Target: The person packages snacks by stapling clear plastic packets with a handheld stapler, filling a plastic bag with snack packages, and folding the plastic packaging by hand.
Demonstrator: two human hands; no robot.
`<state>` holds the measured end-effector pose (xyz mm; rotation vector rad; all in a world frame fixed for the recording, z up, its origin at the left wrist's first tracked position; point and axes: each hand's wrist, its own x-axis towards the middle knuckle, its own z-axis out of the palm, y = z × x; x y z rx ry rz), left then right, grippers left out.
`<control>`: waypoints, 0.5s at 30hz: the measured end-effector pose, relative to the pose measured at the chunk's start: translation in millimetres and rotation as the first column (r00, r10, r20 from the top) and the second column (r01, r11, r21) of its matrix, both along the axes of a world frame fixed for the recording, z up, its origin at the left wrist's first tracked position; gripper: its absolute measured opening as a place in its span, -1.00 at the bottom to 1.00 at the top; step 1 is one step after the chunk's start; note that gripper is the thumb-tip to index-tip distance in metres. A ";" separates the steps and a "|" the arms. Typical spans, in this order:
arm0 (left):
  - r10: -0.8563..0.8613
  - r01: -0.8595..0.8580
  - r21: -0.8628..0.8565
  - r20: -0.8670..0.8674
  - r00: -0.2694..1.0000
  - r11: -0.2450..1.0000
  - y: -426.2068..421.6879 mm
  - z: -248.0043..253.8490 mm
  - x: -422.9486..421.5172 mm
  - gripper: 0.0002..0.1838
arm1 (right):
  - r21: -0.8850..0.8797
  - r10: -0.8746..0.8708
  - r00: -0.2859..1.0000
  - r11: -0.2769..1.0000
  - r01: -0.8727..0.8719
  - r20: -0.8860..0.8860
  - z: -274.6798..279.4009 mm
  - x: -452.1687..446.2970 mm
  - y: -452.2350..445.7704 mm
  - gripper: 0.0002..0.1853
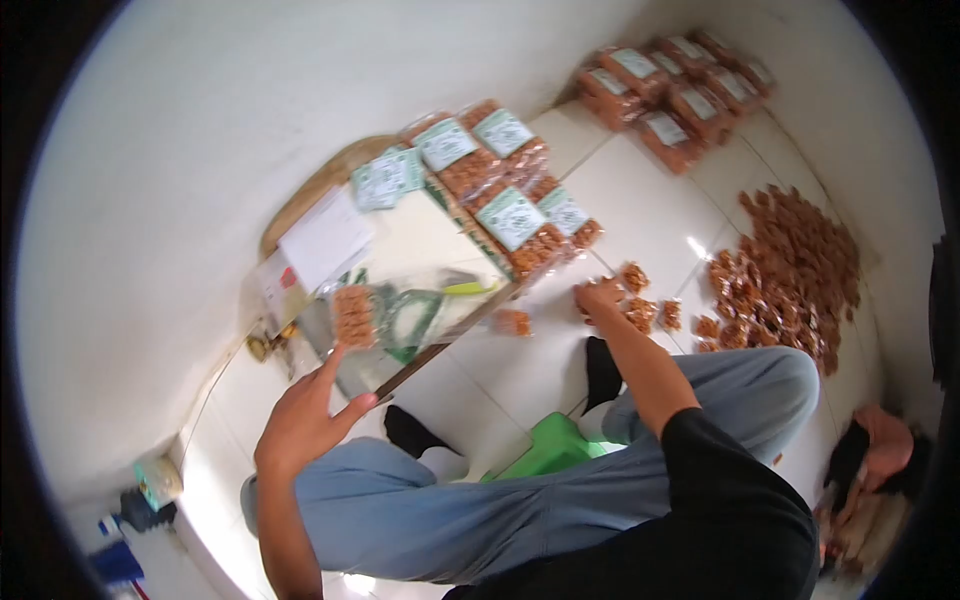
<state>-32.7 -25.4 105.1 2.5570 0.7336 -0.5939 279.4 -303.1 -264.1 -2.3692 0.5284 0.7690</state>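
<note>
One left hand (308,425), spread wide, at the near edge of the clear bag (354,316) on the low table (425,358); one right hand (602,297), among small packets (640,316) on the floor (480,378), hold I cannot tell; I advise light fingertips, packets uncrushed.

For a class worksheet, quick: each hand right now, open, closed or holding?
Left hand: open, a fingertip at the filled bag.
Right hand: by small packets on the floor; whether it holds one cannot be told.

Label print (511,218) illegibly small
</note>
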 end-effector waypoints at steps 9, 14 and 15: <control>-0.164 0.163 -0.081 -0.012 0.986 0.983 -22.0 -9.2 -11.0 -0.15 | -0.376 0.656 0.666 0.752 -0.541 0.355 18.3 -42.6 -25.8 -0.24; -0.201 0.203 -0.082 0.038 0.979 0.976 -31.6 -8.3 -17.0 -0.16 | -0.555 0.748 0.614 0.631 -0.542 0.252 10.3 -71.5 -40.2 -0.20; -0.211 0.214 -0.090 0.044 0.977 0.973 -31.3 -8.5 -16.9 -0.16 | -0.534 0.740 0.617 0.647 -0.544 0.267 8.0 -72.0 -41.2 -0.24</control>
